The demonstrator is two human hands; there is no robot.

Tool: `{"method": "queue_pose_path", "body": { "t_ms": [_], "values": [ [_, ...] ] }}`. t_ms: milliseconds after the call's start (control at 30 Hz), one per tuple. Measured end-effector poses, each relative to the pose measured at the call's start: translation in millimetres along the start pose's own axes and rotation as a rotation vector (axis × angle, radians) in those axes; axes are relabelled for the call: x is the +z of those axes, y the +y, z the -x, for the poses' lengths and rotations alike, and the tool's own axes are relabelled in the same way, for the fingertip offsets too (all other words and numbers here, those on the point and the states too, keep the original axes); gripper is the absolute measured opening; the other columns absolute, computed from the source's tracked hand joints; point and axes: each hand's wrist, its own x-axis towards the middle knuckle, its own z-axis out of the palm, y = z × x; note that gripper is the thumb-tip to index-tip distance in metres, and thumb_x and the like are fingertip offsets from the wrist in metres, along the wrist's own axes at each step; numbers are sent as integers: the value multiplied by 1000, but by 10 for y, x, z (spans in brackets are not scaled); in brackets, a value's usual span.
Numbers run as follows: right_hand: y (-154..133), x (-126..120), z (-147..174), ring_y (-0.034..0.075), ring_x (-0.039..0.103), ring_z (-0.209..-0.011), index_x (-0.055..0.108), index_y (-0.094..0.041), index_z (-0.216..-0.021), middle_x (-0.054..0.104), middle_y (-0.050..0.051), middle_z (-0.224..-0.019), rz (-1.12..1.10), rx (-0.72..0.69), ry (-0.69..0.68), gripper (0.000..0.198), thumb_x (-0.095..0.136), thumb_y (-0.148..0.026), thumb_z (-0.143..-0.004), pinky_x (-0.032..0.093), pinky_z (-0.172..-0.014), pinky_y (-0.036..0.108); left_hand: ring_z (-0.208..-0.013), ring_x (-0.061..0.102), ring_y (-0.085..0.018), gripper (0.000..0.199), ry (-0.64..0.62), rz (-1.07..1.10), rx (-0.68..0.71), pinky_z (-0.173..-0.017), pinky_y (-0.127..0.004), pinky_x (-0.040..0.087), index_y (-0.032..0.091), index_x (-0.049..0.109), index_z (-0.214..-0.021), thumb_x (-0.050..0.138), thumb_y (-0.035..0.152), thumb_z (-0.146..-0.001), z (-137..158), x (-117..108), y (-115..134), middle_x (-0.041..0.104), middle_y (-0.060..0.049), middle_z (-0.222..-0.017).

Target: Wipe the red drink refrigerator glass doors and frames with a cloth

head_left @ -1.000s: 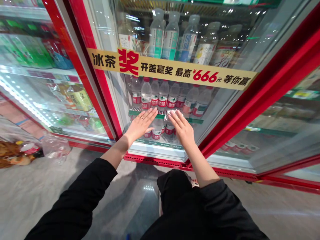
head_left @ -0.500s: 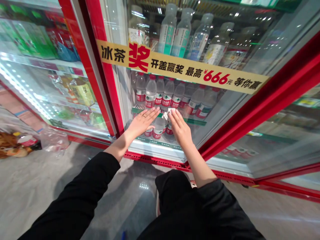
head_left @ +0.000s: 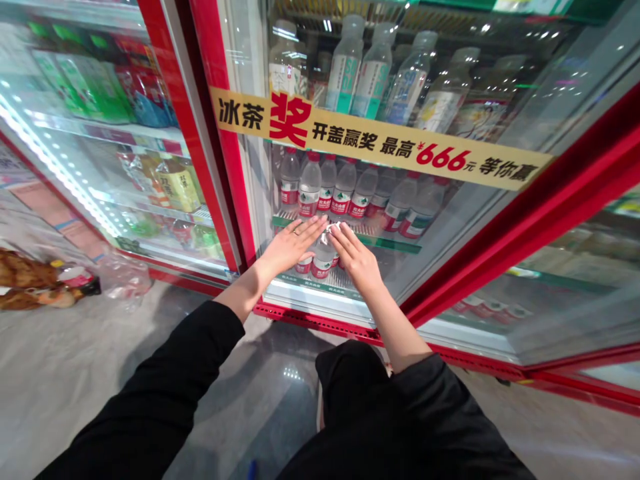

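Both arms reach toward the glass door of a drinks fridge, framed in red (head_left: 227, 153). My left hand (head_left: 295, 245) lies flat at the glass with its fingers stretched out, a ring on one finger, holding nothing visible. Beside it, my right hand (head_left: 359, 260) presses a crumpled white tissue (head_left: 333, 227) against the door under its fingertips. Most of the tissue is hidden by those fingers. Behind the glass, water bottles with red labels (head_left: 341, 193) stand on a shelf just above the hands, and more bottles (head_left: 321, 268) show below and between them.
A yellow printed strip (head_left: 367, 139) crosses the door above my hands. Taller bottles (head_left: 345, 67) stand on the shelf higher up. Another lit fridge is on the left, with a clear plastic bag (head_left: 123, 279) on the floor near it. Red framing (head_left: 505, 207) runs along the right.
My right hand has slid left with the tissue, so its fingertips are closer to my left hand's. My left hand stays about where it was on the glass. The view has shifted slightly.
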Motion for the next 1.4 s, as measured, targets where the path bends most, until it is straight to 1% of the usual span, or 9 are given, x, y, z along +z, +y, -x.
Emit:
{"method": "queue_pose_path", "body": {
  "t_ms": [233, 433, 600, 767, 867, 967, 1133, 1267, 1400],
  "values": [
    [114, -129, 155, 26, 31, -167, 25, -30, -176, 49, 6, -173, 74, 36, 204, 68, 41, -8, -114, 44, -136, 51, -174, 0, -23, 97, 29, 11, -81, -143, -44, 0, 16, -11, -177, 51, 51, -111, 392, -79, -537, 9, -13, -186],
    [-127, 132, -73, 18, 30, -167, 36, -25, -173, 52, 3, -171, 38, -67, -28, 57, 37, -14, -117, 36, -140, 39, -174, 5, -28, 100, 24, 71, -87, -143, -51, 5, 13, -7, -177, 50, 58, -110, 524, 83, -797, 12, -21, -185],
    [-151, 27, -443, 20, 27, -169, 43, -25, -170, 47, 0, -174, 9, -22, -14, 55, 32, -15, -118, 35, -141, 43, -173, 2, -27, 104, -2, 80, -82, -143, -50, 2, 15, -9, -177, 54, 59, -107, 513, 107, -826, 9, -19, -185],
    [-110, 49, -229, 22, 32, -168, 40, -29, -172, 49, -1, -173, -17, 52, 111, 58, 38, -12, -116, 36, -141, 47, -173, -3, -27, 106, -39, 86, -99, -143, -51, 2, 16, -12, -177, 58, 55, -107, 495, 92, -792, 4, -17, -185],
    [-184, 200, -140, 20, 35, -166, 38, -31, -172, 51, -1, -172, -54, 20, 8, 59, 39, -13, -116, 36, -141, 43, -172, -5, -26, 105, -52, 80, -118, -143, -51, 3, 17, -10, -178, 61, 51, -107, 478, 52, -747, 4, -16, -186],
    [-265, 292, -304, 20, 36, -166, 44, -32, -170, 51, -3, -172, -108, -4, -106, 57, 37, -15, -116, 34, -141, 41, -173, -6, -26, 105, -66, 53, -131, -143, -51, 3, 14, -7, -178, 63, 49, -107, 461, -2, -710, 6, -18, -186],
    [-235, 121, -678, 22, 33, -168, 50, -26, -167, 49, 0, -173, -97, -51, -60, 52, 35, -20, -118, 34, -141, 46, -173, -7, -23, 101, -103, 31, -128, -143, -48, 2, 16, -5, -178, 58, 53, -109, 454, -27, -722, 7, -14, -187],
    [-152, 29, -493, 22, 30, -169, 49, -24, -168, 50, 2, -173, -44, 21, 65, 52, 33, -19, -118, 36, -141, 49, -173, -7, -23, 97, -118, 39, -140, -144, -48, 2, 17, -3, -179, 55, 54, -110, 461, -21, -732, 6, -12, -187],
    [-200, 239, -222, 19, 33, -167, 51, -24, -166, 54, 1, -170, -32, -23, 35, 52, 35, -17, -118, 37, -140, 41, -174, -2, -25, 99, -133, 45, -140, -143, -48, 5, 16, 0, -179, 58, 54, -108, 448, -70, -710, 11, -14, -187]
  ]
}}
